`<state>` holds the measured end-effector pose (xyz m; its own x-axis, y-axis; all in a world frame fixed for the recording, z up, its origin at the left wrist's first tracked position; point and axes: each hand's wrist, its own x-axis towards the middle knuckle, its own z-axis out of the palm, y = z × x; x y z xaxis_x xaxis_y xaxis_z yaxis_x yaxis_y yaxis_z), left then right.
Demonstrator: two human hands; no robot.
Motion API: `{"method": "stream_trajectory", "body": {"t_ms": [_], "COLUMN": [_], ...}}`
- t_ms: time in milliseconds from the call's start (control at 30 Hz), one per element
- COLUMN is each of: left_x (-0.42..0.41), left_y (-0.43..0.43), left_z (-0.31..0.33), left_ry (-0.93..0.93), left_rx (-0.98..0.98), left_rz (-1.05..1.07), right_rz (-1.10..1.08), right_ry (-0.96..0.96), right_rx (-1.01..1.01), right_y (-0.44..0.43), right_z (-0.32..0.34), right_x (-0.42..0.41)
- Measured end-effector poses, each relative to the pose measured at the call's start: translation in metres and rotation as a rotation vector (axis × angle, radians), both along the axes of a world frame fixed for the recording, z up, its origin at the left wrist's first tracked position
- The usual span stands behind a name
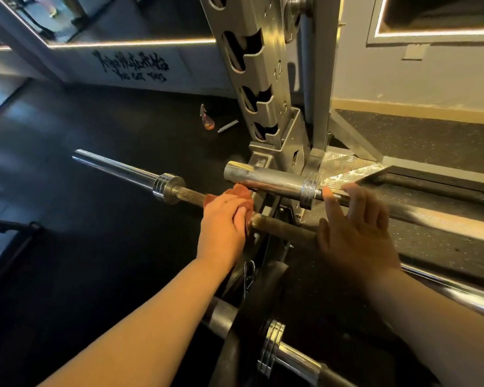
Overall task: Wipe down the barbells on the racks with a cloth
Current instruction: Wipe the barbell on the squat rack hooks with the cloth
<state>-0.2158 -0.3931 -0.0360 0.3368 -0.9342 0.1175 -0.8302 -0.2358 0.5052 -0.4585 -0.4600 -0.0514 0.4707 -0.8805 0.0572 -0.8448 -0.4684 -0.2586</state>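
— What is underfoot, and what sort of room is it?
— Dark rubber floor (95,247). Beyond both grips there is a pale wall (403,79) with black scrawl on it and lit mirror edges above. A steel rack upright (263,79) with numbered slots rises just beyond the gap between them.

— Any room to move?
— Left of the left grip (224,219) the floor lies open. Only the middle barbell (118,166) crosses it, its sleeve jutting out that way. Between the grips the rack's foot crowds in. Nearer than both, a black plate (263,303) sits on a third bar (296,358).

— And the grips?
— The left grip is curled round an orange cloth (241,192), which is wrapped on the middle barbell's shaft near its collar. The right grip (355,227) is wide, with its fingers straight and spread. Its fingertips (327,192) rest on the shaft of the upper barbell (263,177), beside that collar. Its palm lies over the middle shaft; whether it touches, I cannot tell.
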Motion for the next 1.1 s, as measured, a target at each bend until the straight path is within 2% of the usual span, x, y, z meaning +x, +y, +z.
{"method": "stream_trajectory", "body": {"t_ms": [100, 233, 300, 433, 500, 600, 667, 733, 867, 933, 1100], "left_x": [-0.006, -0.017, -0.024, -0.024, -0.012, -0.012, -0.028, -0.038, -0.036, -0.022, -0.028], "left_y": [-0.002, -0.005, -0.003, 0.003, 0.003, -0.005, -0.012, -0.013, -0.010, -0.010, -0.021], "left_z": [-0.003, -0.008, -0.006, 0.007, 0.010, 0.005, -0.001, -0.005, 0.010, 0.014, 0.006], "left_ry": [0.010, 0.002, -0.001, 0.048, 0.078, 0.076, 0.010, 0.003, 0.136, 0.089, -0.016], "left_rx": [-0.035, 0.029, 0.061, 0.114, 0.159, 0.180, 0.209, 0.216, 0.284, 0.314, 0.295], "left_rz": [0.130, 0.119, 0.011, -0.333, -0.355, -0.204, -0.143, -0.204, -0.482, -0.537, -0.152], "right_rz": [0.022, 0.029, 0.025, 0.001, -0.010, -0.013, -0.011, -0.001, 0.017, 0.025, 0.024], "right_ry": [-0.019, -0.049, -0.053, -0.016, -0.020, -0.024, -0.019, -0.017, -0.037, -0.046, -0.037], "right_rx": [0.090, 0.133, 0.153, 0.215, 0.249, 0.262, 0.250, 0.217, 0.201, 0.199, 0.216], "right_y": [0.002, 0.003, 0.005, -0.001, -0.003, -0.003, -0.003, -0.003, -0.002, -0.001, -0.003], "right_z": [0.001, 0.001, 0.002, 0.008, 0.011, 0.013, 0.012, 0.012, 0.011, 0.012, 0.015], "right_x": [0.000, 0.001, 0.001, 0.003, 0.002, 0.002, 0.002, 0.004, 0.004, 0.004, 0.002]}}
